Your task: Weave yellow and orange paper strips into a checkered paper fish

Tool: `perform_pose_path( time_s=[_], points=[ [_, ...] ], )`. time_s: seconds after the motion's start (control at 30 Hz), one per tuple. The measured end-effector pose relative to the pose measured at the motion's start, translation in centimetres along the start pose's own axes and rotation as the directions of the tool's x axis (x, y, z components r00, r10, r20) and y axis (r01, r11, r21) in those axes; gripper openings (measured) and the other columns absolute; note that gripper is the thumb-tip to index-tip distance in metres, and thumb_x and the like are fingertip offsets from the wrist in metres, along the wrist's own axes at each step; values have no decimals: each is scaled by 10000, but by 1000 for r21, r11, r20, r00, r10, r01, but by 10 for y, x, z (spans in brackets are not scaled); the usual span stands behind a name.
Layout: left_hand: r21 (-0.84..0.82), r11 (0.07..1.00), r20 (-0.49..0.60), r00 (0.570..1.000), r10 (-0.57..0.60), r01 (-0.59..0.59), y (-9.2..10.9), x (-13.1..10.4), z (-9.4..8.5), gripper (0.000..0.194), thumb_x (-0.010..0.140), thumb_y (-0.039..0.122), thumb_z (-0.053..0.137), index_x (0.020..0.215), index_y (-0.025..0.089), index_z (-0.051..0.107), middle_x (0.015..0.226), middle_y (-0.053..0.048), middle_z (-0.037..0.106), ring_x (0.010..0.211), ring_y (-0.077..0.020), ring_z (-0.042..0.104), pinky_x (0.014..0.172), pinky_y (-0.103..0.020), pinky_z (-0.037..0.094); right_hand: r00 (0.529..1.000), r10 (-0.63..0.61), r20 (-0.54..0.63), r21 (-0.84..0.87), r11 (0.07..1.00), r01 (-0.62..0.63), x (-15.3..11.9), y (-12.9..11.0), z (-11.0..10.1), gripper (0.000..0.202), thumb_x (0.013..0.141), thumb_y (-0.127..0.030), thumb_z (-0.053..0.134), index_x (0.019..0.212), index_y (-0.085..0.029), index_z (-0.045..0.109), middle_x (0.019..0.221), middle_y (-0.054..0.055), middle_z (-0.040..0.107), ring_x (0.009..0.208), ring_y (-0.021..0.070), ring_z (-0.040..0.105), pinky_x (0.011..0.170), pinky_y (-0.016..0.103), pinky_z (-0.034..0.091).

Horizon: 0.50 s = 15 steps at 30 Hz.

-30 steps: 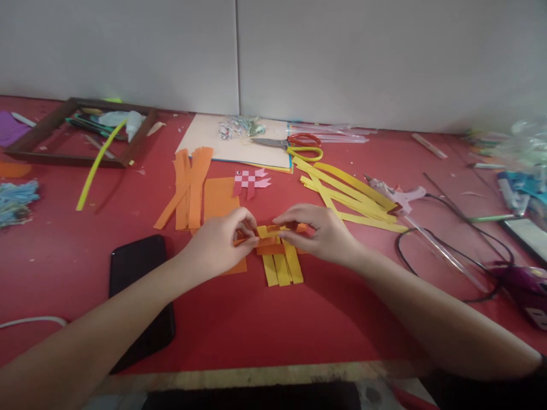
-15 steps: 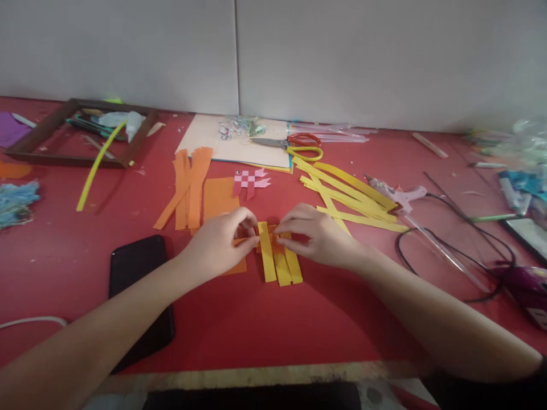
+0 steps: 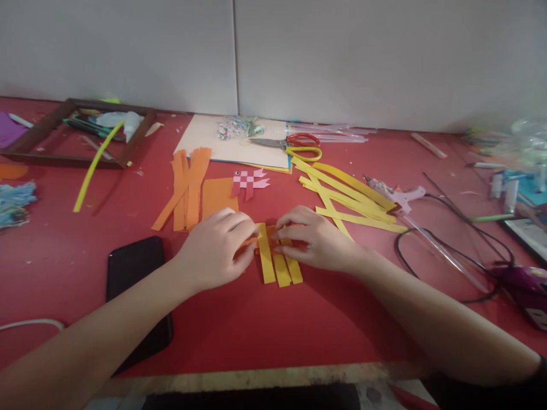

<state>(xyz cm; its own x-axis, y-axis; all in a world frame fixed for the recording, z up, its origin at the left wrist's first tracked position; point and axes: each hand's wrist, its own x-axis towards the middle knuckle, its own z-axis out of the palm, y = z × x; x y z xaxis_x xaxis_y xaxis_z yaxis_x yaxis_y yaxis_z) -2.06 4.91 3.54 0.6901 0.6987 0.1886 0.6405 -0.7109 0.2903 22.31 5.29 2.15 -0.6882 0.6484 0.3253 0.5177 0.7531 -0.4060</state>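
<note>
Yellow paper strips (image 3: 267, 265) lie side by side on the red table, crossed by orange strips (image 3: 273, 246) at their upper part. My left hand (image 3: 224, 247) is closed around the left end of the orange strips, its fingertips at the leftmost yellow strip. From the right, my right hand (image 3: 310, 239) touches the crossed strips with bent, slightly parted fingers; its fingertips rest on the orange and hide part of the crossing. Behind the hands lies a pink woven paper fish (image 3: 245, 180), beside an orange sheet (image 3: 217, 196).
Orange strips (image 3: 194, 188) and a black phone (image 3: 139, 265) lie left. Loose yellow strips (image 3: 359, 196), a glue gun (image 3: 399, 196) and its cable are right. Scissors (image 3: 305, 152) rest across cream paper (image 3: 205, 134) behind. A brown frame (image 3: 64, 158) holds tools at the back left.
My left hand has shifted slightly and turned more palm down over the orange strip ends. My right hand's fingers have moved a little over the crossed strips.
</note>
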Motion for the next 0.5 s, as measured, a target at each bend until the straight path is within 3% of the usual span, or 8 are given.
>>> perform_pose_path(
  time_s=[0.2,0.5],
  points=[
    [-17,987,3,988,157,-157,-4,-1,3,244,884,180,475,1072,177,631,1117,-93,688,1060,-261,595,902,-390,443,997,-65,31,-49,997,67,-1,-7,-1,69,856,-213,646,819,-177,692,937,84,664,867,202,575,805,367,505],
    [-24,979,-12,979,205,-205,-8,0,10,226,926,164,462,1070,163,636,1034,-88,711,931,-225,657,852,-374,470,994,56,93,-33,998,-53,-1,-12,-1,98,837,-253,687,873,-162,680,920,80,630,879,213,557,806,368,486]
  ],
)
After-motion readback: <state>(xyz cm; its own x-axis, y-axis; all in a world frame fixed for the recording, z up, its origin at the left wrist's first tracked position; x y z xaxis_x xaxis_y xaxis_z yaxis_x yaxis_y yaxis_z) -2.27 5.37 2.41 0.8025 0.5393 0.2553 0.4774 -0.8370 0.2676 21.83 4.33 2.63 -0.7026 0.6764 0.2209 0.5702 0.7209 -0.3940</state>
